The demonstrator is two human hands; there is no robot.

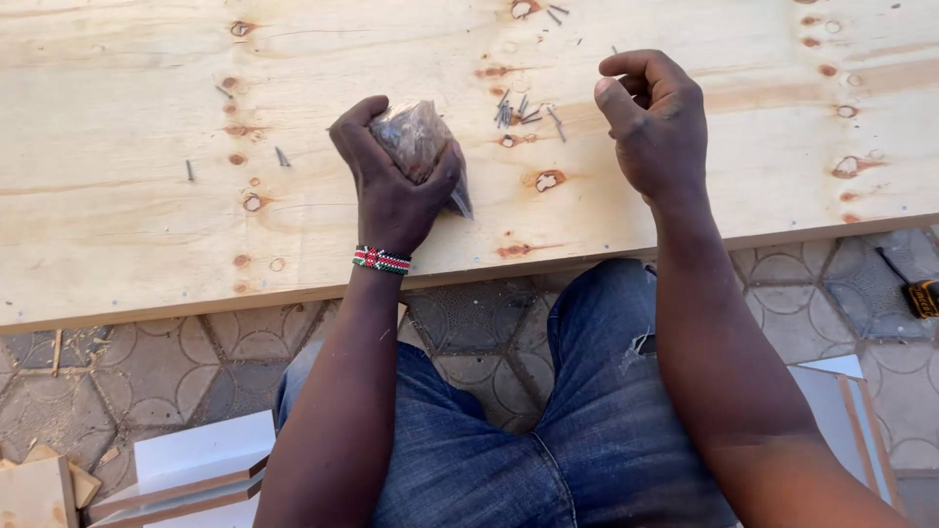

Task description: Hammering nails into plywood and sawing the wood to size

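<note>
My left hand (391, 186) grips a clear plastic bag (419, 140) that seems to hold nails, resting on a large plywood sheet (127, 117). My right hand (653, 122) hovers over the sheet to the right with its fingers curled; whether something small is pinched in them I cannot tell. A small pile of loose nails (523, 112) lies on the plywood between the two hands. A beaded bracelet (381, 259) circles my left wrist.
More single nails (281, 156) are scattered on the sheet at left and top. The plywood's near edge runs above paved ground (186, 362). White board offcuts (196, 464) lie lower left, another board (861, 411) lower right, a yellow-black tool (919, 296) far right.
</note>
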